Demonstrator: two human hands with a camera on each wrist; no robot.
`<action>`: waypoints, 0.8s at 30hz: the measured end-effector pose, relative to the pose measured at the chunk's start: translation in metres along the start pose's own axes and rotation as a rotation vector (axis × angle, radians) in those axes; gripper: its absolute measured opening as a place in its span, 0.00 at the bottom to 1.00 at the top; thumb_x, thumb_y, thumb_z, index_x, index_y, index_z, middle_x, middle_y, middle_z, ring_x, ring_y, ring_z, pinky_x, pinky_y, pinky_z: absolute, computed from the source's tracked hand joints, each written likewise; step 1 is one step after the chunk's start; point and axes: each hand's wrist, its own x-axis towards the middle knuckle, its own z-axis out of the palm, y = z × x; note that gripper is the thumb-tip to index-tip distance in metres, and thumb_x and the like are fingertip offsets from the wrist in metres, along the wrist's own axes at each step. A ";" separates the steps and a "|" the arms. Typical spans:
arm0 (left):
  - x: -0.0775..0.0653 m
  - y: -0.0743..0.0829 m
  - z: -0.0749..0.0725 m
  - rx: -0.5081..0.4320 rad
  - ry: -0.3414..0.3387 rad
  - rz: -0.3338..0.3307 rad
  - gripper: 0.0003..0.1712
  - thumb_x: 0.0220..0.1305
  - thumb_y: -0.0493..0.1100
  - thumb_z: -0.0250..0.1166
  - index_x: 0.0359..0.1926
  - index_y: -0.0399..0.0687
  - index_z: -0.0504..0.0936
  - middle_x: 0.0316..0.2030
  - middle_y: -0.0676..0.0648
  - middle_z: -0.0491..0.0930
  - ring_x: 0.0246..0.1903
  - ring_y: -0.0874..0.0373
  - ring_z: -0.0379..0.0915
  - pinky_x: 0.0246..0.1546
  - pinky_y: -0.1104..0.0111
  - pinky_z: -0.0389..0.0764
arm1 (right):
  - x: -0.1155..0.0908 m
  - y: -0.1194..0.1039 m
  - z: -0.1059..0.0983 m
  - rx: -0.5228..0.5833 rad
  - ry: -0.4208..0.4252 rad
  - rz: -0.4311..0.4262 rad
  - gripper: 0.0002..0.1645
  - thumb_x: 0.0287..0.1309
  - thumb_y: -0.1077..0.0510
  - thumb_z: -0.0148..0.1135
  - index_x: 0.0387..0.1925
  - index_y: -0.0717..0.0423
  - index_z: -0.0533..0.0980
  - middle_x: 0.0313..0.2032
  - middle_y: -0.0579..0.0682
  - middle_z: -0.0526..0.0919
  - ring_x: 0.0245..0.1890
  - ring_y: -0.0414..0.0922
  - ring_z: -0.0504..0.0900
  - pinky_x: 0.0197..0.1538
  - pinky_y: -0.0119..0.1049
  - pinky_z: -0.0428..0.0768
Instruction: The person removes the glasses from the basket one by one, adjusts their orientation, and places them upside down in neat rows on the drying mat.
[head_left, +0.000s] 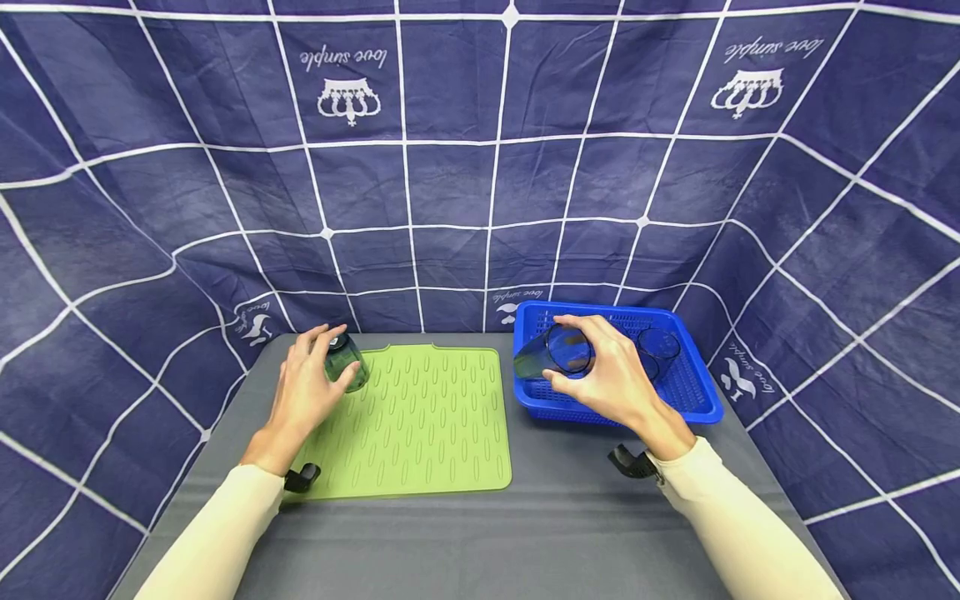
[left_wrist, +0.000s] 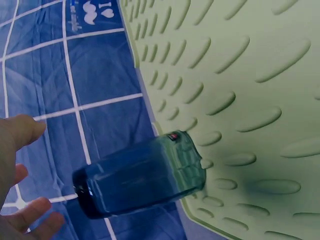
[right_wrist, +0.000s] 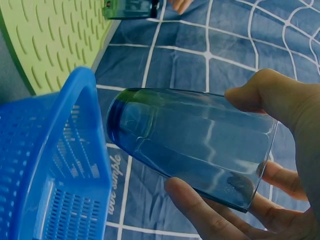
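Observation:
On the far left corner of the green ribbed mat (head_left: 420, 417) stands a bluish-green drinking glass (left_wrist: 140, 175), its dark end upward. My left hand (head_left: 303, 379) is beside it with fingers spread; in the left wrist view a gap separates the fingertips from the glass. Over the left part of the blue plastic basket (head_left: 697, 404), my right hand (head_left: 607, 367) grips a clear blue-tinted drinking glass (right_wrist: 190, 140) near its rim, thumb on one side and fingers on the other. This glass is tilted, its thick base pointing toward the mat.
Other glasses (head_left: 658, 343) are in the right part of the basket, partly behind my right hand. The grey table (head_left: 480, 542) runs along the front and between mat and basket. A blue cloth with white lines (head_left: 450, 183) hangs close behind and at both sides.

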 end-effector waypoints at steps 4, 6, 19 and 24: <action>-0.004 0.008 -0.002 -0.003 0.022 0.039 0.39 0.71 0.42 0.83 0.79 0.49 0.80 0.78 0.29 0.75 0.72 0.21 0.74 0.65 0.26 0.76 | -0.002 -0.005 0.003 0.000 -0.002 -0.023 0.47 0.49 0.51 0.94 0.71 0.53 0.85 0.61 0.55 0.93 0.62 0.56 0.92 0.63 0.59 0.90; -0.005 0.013 -0.004 -0.009 0.035 0.056 0.39 0.70 0.41 0.83 0.79 0.49 0.81 0.78 0.30 0.77 0.70 0.22 0.76 0.63 0.26 0.77 | -0.003 -0.008 0.004 0.005 -0.001 -0.029 0.47 0.49 0.51 0.94 0.71 0.53 0.85 0.61 0.55 0.93 0.61 0.55 0.92 0.63 0.58 0.90; -0.008 0.036 -0.001 -0.063 0.084 0.185 0.36 0.67 0.40 0.84 0.74 0.48 0.86 0.71 0.33 0.83 0.68 0.25 0.80 0.62 0.27 0.80 | -0.013 -0.022 0.014 0.200 -0.036 0.058 0.47 0.52 0.57 0.93 0.73 0.56 0.84 0.59 0.55 0.90 0.55 0.51 0.95 0.49 0.36 0.97; -0.007 0.042 0.003 -0.076 0.078 0.240 0.35 0.68 0.40 0.85 0.74 0.48 0.86 0.70 0.33 0.84 0.69 0.29 0.81 0.59 0.29 0.81 | -0.015 -0.027 0.017 0.316 -0.055 0.108 0.47 0.53 0.61 0.93 0.74 0.57 0.83 0.61 0.56 0.89 0.55 0.54 0.96 0.50 0.35 0.96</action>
